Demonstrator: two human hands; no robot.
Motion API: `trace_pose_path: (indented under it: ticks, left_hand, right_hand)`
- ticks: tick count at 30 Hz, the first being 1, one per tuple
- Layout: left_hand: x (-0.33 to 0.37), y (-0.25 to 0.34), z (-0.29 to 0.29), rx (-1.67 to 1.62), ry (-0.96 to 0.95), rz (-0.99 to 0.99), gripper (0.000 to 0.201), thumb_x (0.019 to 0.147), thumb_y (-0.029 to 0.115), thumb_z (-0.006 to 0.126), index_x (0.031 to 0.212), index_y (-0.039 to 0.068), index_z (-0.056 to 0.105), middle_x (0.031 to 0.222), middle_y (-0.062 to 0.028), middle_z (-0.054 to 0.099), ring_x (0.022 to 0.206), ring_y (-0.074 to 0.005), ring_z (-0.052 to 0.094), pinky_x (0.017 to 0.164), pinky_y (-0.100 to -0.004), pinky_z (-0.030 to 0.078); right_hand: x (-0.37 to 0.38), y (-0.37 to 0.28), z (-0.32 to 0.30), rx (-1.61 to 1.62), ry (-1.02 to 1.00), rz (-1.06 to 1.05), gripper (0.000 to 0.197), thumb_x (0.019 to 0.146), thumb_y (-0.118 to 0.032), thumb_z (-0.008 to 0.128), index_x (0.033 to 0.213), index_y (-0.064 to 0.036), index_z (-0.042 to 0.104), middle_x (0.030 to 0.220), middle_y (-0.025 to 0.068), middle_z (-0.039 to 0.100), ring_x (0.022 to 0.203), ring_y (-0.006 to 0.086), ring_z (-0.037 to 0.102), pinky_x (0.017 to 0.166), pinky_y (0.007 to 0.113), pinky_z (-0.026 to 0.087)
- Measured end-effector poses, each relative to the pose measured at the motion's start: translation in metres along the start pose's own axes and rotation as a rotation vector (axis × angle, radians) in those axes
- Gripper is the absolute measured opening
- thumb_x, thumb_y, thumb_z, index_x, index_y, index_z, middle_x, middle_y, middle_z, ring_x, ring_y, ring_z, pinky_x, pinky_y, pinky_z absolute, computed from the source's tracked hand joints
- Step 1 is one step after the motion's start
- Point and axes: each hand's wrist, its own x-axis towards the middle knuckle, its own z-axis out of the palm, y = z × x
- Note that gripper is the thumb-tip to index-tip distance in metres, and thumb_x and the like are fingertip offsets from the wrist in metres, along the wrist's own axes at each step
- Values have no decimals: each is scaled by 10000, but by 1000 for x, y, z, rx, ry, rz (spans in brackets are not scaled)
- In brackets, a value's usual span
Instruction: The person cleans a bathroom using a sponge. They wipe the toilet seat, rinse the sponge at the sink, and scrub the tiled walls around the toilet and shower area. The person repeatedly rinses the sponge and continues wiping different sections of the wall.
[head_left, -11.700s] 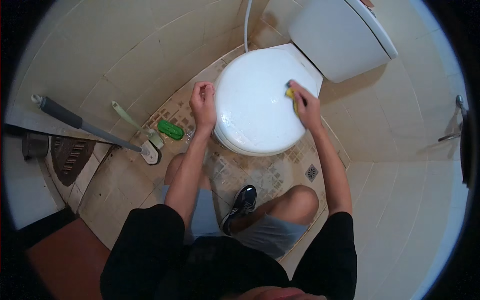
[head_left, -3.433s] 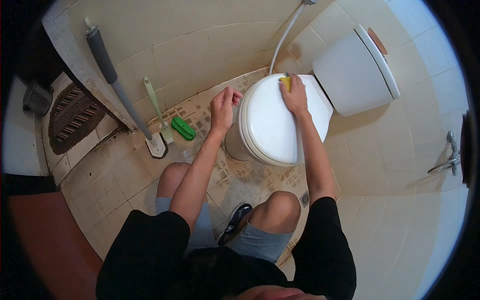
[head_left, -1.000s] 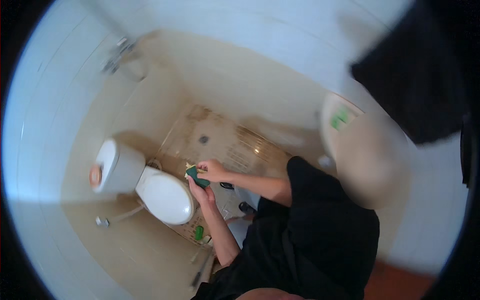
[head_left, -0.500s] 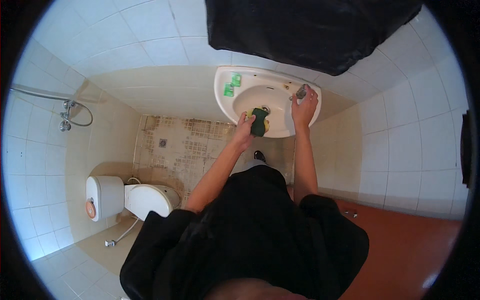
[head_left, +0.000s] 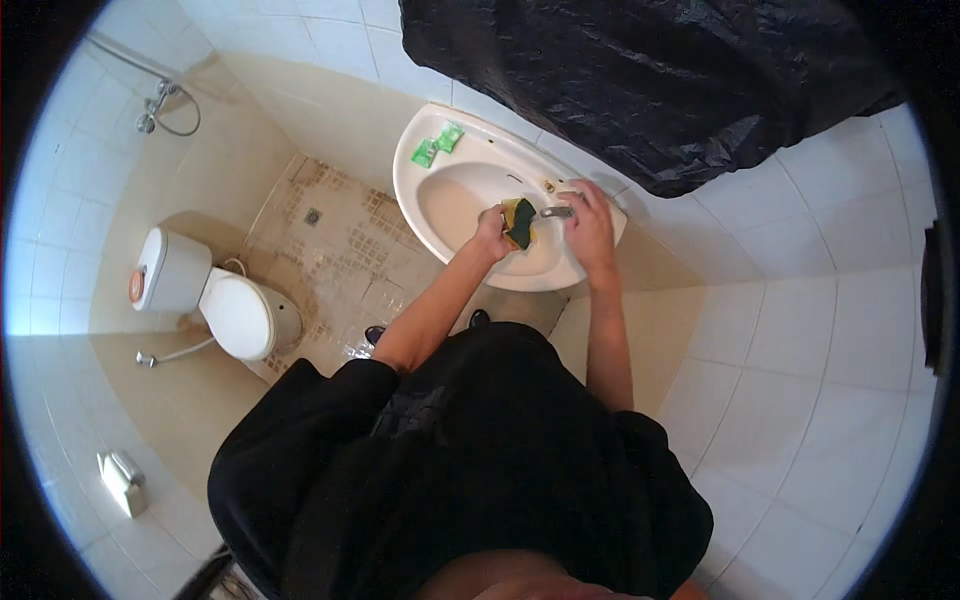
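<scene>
My left hand (head_left: 491, 235) is closed on a dish sponge (head_left: 518, 224), yellow with a dark green scouring side. It holds the sponge over the bowl of the white washbasin (head_left: 408, 205), close to the end of the metal tap (head_left: 556, 212). On the basin's right side my right hand (head_left: 589, 222) is curled over the tap, covering its top; only the spout shows. Whether water runs cannot be made out. Two small green packets (head_left: 437, 146) lie on the basin's far left ledge.
Black plastic sheeting (head_left: 640, 85) hangs on the wall above the basin. To the left stands a white toilet (head_left: 242, 315) with its lid down. A shower fitting (head_left: 155, 105) is on the left wall, and a metal paper holder (head_left: 122, 482) lower down. The floor tiles (head_left: 350, 240) look stained and wet.
The whole view has turned, so the basin now slants. My left hand has brought the sponge closer to the tap's spout. My right hand stays at the tap, its fingers shifted over the top.
</scene>
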Motion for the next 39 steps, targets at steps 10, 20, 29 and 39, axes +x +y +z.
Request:
trace_pose_path:
  ticks: [10, 20, 29, 39]
  left_hand:
    - [22, -24, -15, -84, 34, 134, 394, 1134, 303, 458, 1382, 48, 628, 1281, -168, 723, 1161, -324, 720, 1080, -508, 589]
    - [-9, -26, 9, 529, 339, 361, 305, 1042, 226, 610, 1249, 63, 765, 1028, -53, 746, 842, -149, 671, 798, -315, 553]
    - [16, -34, -26, 620, 322, 453, 314, 1064, 225, 651, 1259, 14, 778, 913, -48, 733, 704, -134, 654, 603, -328, 535]
    - [0, -29, -7, 471, 333, 368, 281, 1075, 234, 522, 1038, 49, 731, 1063, -112, 721, 864, -220, 693, 695, -395, 578]
  right_hand:
    - [-53, -9, 94, 133, -381, 253, 464, 937, -190, 740, 1310, 34, 578, 1269, 314, 655, 1170, 505, 659, 1038, 578, 519]
    - [-54, 15, 138, 135, -392, 391, 419, 984, -171, 667, 1323, 59, 577, 1050, 318, 735, 1019, 513, 706, 949, 582, 542]
    - [-65, 36, 166, 199, -157, 370, 446, 972, -131, 664, 1368, 63, 600, 1135, 312, 734, 1121, 512, 687, 1000, 567, 531]
    - [-46, 3, 115, 323, -298, 514, 410, 982, -141, 633, 1343, 52, 649, 1201, 321, 721, 1164, 497, 668, 1045, 556, 504]
